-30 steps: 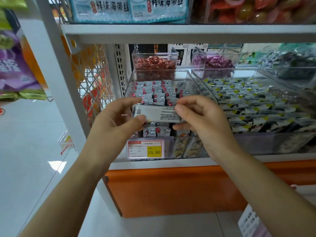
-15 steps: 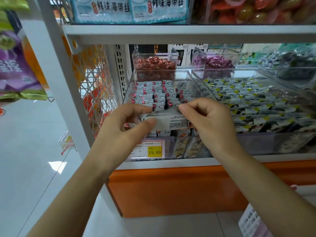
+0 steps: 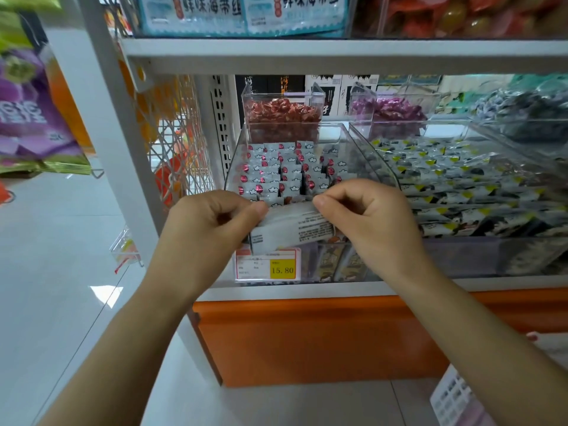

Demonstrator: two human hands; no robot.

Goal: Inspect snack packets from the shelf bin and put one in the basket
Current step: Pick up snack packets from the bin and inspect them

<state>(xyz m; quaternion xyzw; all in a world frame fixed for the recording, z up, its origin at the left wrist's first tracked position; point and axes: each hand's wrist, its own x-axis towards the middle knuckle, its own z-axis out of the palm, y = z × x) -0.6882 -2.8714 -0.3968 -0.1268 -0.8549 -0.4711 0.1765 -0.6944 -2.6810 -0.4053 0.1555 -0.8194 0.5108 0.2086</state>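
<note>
Hands meet at the front of the clear shelf bin (image 3: 235, 167): the left hand (image 3: 209, 222) and the right hand (image 3: 365, 216) each pinch one end of a silvery snack packet (image 3: 289, 230), its printed back turned up toward the person. More packets with red marks (image 3: 276, 170) fill the bin behind it. A price tag (image 3: 266, 265) reading 15.80 sits just below. The white basket (image 3: 451, 398) shows at the lower right, well apart from the hands.
</note>
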